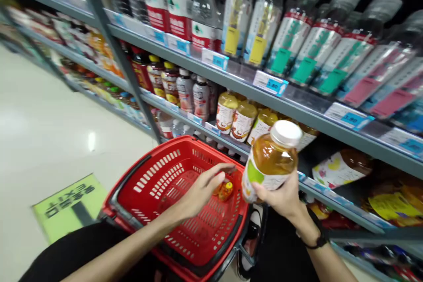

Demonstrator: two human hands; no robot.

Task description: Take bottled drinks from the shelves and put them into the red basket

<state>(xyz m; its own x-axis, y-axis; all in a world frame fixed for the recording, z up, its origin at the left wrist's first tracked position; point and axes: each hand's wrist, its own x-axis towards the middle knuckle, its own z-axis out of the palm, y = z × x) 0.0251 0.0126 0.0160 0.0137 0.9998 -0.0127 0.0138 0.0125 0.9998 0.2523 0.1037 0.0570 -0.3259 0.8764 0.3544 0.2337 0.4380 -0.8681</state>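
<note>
My right hand is wrapped round a large bottle of amber drink with a white cap and a white and green label. The bottle is tilted a little, over the right rim of a red shopping basket. My left hand hovers over the inside of the basket, fingers slightly curved and apart, holding nothing. Just beyond its fingertips, a small orange bottle with a yellow cap lies in the basket, with another orange thing partly hidden beside it.
Shelves of bottled drinks rise in front, with a shelf edge carrying price tags. Similar bottles of yellow drink stand on the lower shelf, and one bottle lies on its side. A green floor sign lies left of the basket.
</note>
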